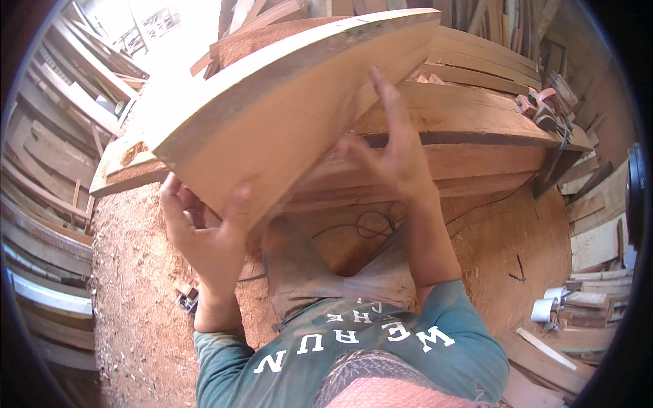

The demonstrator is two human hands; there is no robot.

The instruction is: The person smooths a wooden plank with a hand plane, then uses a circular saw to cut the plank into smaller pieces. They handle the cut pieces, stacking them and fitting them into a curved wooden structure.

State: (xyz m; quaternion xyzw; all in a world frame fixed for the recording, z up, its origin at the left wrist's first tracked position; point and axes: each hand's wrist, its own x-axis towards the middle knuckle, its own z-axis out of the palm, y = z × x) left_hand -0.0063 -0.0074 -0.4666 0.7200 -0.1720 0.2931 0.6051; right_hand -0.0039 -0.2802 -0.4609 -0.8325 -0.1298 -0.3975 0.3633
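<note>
A thick wooden board with a curved outer edge is held up at a tilt in front of me, its far end raised to the right. My left hand grips its near lower corner, thumb on the broad face and fingers around the end. Beside the board's right-hand edge is my right hand, slightly blurred. Its fingers are stretched and spread, with the fingertips overlapping the board's face; whether they touch the wood I cannot tell.
Behind the board stands a workbench of heavy planks, with a red power tool at its right end. A dark cable loops across the sawdust-covered floor. Stacked timber lines both sides. A small tool lies near my left forearm.
</note>
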